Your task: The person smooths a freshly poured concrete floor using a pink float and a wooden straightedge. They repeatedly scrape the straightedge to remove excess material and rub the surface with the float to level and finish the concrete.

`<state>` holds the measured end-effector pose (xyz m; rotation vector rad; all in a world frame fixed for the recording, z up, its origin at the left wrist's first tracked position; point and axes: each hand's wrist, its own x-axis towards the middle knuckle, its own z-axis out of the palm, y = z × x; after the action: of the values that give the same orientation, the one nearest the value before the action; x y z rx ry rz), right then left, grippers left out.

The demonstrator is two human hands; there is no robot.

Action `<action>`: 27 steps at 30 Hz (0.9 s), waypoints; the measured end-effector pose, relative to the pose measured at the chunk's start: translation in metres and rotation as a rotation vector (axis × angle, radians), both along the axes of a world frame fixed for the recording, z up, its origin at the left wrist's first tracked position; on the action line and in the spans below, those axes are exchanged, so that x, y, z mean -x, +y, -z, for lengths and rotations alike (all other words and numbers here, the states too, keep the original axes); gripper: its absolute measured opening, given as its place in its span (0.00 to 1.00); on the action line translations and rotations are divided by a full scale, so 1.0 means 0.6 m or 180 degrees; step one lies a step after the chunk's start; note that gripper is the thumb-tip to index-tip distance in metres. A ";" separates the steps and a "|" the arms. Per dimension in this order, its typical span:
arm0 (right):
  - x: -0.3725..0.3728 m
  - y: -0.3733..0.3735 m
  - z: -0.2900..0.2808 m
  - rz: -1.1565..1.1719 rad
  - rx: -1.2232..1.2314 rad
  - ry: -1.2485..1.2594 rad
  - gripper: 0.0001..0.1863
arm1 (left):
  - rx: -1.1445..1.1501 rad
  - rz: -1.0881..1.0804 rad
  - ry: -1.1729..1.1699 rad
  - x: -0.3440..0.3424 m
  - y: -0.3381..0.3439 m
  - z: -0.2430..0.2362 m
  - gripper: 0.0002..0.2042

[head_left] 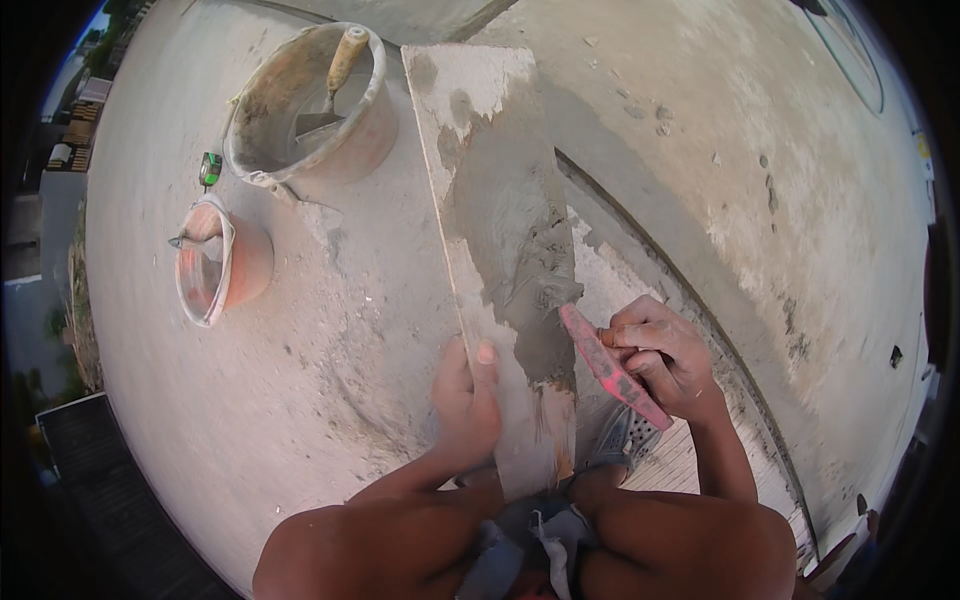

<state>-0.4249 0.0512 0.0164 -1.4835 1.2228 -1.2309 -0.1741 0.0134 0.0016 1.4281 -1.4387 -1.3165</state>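
A long pale board (490, 75) stretches away from between my knees, its upper face smeared with wet grey mortar (505, 190). My left hand (466, 400) grips the board's left edge near its close end, thumb on top and the other fingers out of sight beneath. Closed around the handle of a pink plastering float (615, 372) is my right hand (665, 355). The float is tilted on its edge, smudged with grey, and its far tip meets the mortar at the board's right edge.
A large mortar tub (365, 150) at the far left has a wooden-handled trowel (346, 60) in it. Closer stand a small orange bucket (250, 265) and a green-black tape measure (210, 169). A dark groove (640, 230) crosses the concrete on the right; my shoe (622, 440) is below the float.
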 end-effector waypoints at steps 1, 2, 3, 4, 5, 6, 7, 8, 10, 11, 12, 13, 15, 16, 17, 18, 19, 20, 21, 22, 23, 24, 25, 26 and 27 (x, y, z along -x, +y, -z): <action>0.005 -0.007 -0.015 -0.0077 0.0094 0.0487 0.12 | -0.0015 0.0079 -0.0006 0.005 -0.001 -0.003 0.10; 0.002 -0.018 -0.029 -0.0170 0.0191 0.0961 0.12 | -0.0091 0.0083 0.0032 0.006 -0.001 -0.007 0.11; -0.002 -0.028 -0.037 -0.0264 0.0290 0.1430 0.12 | -0.0165 0.0086 0.0066 0.007 -0.002 -0.013 0.11; -0.008 -0.037 -0.033 -0.0264 0.0349 0.1315 0.11 | -0.0238 0.0090 0.0096 0.007 -0.003 -0.017 0.11; -0.010 -0.042 -0.022 -0.0251 0.0378 0.1224 0.12 | -0.0235 0.0112 0.0046 0.009 -0.003 -0.016 0.11; -0.011 -0.044 -0.018 -0.0300 0.0314 0.1114 0.12 | -0.0232 0.0138 -0.0005 0.008 -0.006 -0.016 0.12; -0.013 -0.046 -0.015 -0.0339 0.0243 0.1004 0.13 | -0.0228 0.0167 -0.0056 0.009 -0.008 -0.015 0.12; -0.019 -0.049 -0.013 -0.0461 0.0097 0.0837 0.13 | -0.0315 0.0131 -0.0004 0.006 -0.005 -0.011 0.12; -0.021 -0.051 -0.010 -0.0567 -0.0298 0.0435 0.12 | -0.0488 0.0079 0.0101 0.005 -0.007 -0.007 0.12; -0.018 -0.051 -0.008 -0.0548 -0.0545 0.0196 0.11 | -0.0478 0.0046 0.0010 0.005 -0.006 -0.006 0.12; -0.015 -0.049 -0.006 -0.0520 -0.0788 -0.0045 0.12 | -0.0467 0.0022 -0.0081 0.007 -0.007 -0.009 0.12; -0.004 -0.035 0.001 -0.0394 -0.1200 -0.0798 0.12 | -0.0474 0.0048 -0.0124 0.018 -0.008 -0.012 0.12; 0.021 0.021 0.048 0.0090 -0.1699 -0.1881 0.15 | -0.0615 -0.0087 0.0213 0.036 -0.009 -0.006 0.12; 0.030 0.051 0.073 0.0393 -0.1742 -0.2238 0.17 | -0.0704 -0.0143 0.0359 0.040 -0.009 -0.008 0.12; 0.021 0.080 0.119 0.0722 -0.1482 -0.2228 0.19 | -0.0558 -0.0112 0.0289 0.023 -0.013 -0.009 0.12; 0.032 0.108 0.118 0.0983 -0.1312 -0.1317 0.21 | -0.0477 -0.0028 0.0318 0.012 -0.013 0.011 0.12; 0.043 0.138 0.116 0.1293 -0.1216 -0.0390 0.22 | -0.0400 0.0056 0.0347 0.004 -0.012 0.027 0.12; 0.053 0.154 0.091 0.1337 -0.1191 0.1301 0.23 | -0.0358 0.0025 0.0330 0.002 -0.013 0.035 0.12; 0.065 0.181 0.091 0.1607 -0.1250 0.1162 0.23 | -0.0317 -0.0012 0.0308 0.002 -0.014 0.043 0.12; 0.076 0.207 0.088 0.1884 -0.1277 0.1001 0.23 | -0.0245 -0.0059 0.0264 0.002 -0.017 0.045 0.12; 0.100 0.256 0.115 0.2395 -0.1248 -0.1016 0.22 | -0.0203 -0.0074 0.0205 0.003 -0.020 0.050 0.12; 0.119 0.290 0.123 0.2509 -0.1273 -0.2033 0.21 | -0.0139 -0.0106 0.0102 0.001 -0.021 0.056 0.13; 0.139 0.326 0.121 0.2724 -0.1252 -0.3005 0.20 | -0.0090 -0.0136 0.0032 0.001 -0.022 0.062 0.13; 0.161 0.331 0.104 0.2650 -0.1396 -0.2937 0.19 | -0.0116 -0.0091 0.0060 -0.004 -0.025 0.065 0.13; 0.167 0.329 0.095 0.2690 -0.1504 -0.2626 0.17 | -0.0142 -0.0058 0.0090 -0.010 -0.026 0.067 0.13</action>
<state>-0.5248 0.2485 -0.0405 -0.0058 1.4102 -1.6715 -0.1683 -0.0022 -0.0388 1.4424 -1.3827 -1.3600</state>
